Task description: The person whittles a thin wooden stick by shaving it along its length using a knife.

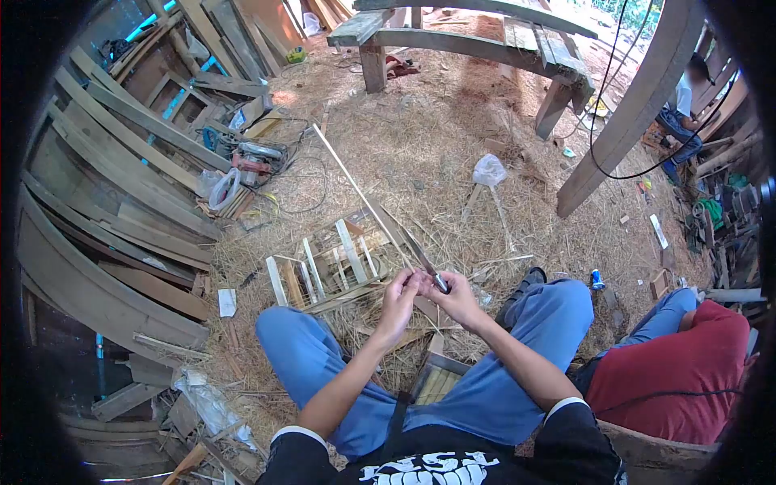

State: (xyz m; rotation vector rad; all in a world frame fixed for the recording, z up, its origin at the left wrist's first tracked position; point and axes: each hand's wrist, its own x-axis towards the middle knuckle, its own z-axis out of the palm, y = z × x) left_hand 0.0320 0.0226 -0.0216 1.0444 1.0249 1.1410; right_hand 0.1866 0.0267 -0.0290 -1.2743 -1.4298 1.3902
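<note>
My left hand [396, 305] is closed on a long, thin, pale strip [353, 183], which looks like bamboo or wood and reaches up and to the left over the floor. My right hand [457, 302] is wrapped round the dark handle of a knife [421, 257], its blade pointing up and left beside the strip. Both hands meet between my knees, fingers close together, so their exact contact is hidden. Just beyond the left hand, a slatted wooden frame [351, 252] lies on the ground. A second slatted wooden piece [437, 386] rests between my legs.
Shavings cover the floor [428, 153]. Planks [121, 182] and power tools [255, 158] lie left. A wooden bench [453, 39] stands ahead, a slanting post [630, 105] to the right. A person in a red shirt [675, 376] sits close on my right; another person [683, 121] sits farther back.
</note>
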